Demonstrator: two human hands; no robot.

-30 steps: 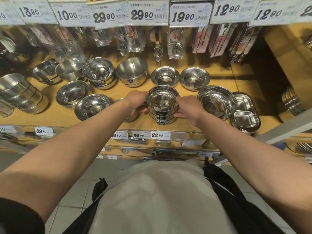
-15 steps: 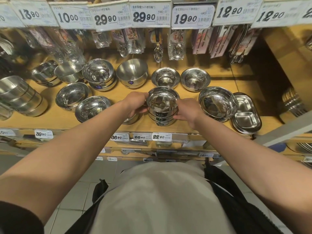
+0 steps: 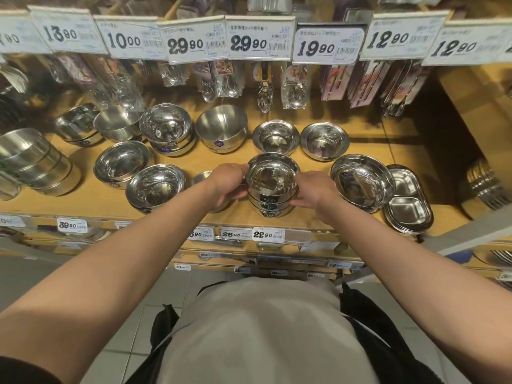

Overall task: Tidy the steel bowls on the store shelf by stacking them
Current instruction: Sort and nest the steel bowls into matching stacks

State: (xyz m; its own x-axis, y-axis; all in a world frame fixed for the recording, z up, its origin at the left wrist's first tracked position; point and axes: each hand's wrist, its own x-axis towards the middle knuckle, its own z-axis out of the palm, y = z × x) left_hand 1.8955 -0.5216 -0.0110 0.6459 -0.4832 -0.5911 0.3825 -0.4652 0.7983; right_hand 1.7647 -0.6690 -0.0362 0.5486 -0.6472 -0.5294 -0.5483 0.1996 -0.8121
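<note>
On the wooden shelf [image 3: 91, 200], a tilted stack of steel pots [image 3: 36, 162] lies at nine o'clock, with two single bowls [image 3: 155, 187] nearer the middle. The left hand [image 3: 228, 184] grips the left side of the stack of bowls [image 3: 273, 189], fingers curled round its wall. The stack stands near the shelf's front edge. The right hand [image 3: 311, 189] clasps its right side, fingers curled likewise. At three o'clock sits a wide bowl [image 3: 363, 187], then divided trays [image 3: 408, 206].

stack of bowls [image 3: 273, 187] btwn my hands: shiny silver, dark labels | shelf [image 3: 91, 200] under it: yellow-tan wood | price tags [image 3: 256, 37] above: white, blk digits | my top: beige
</note>
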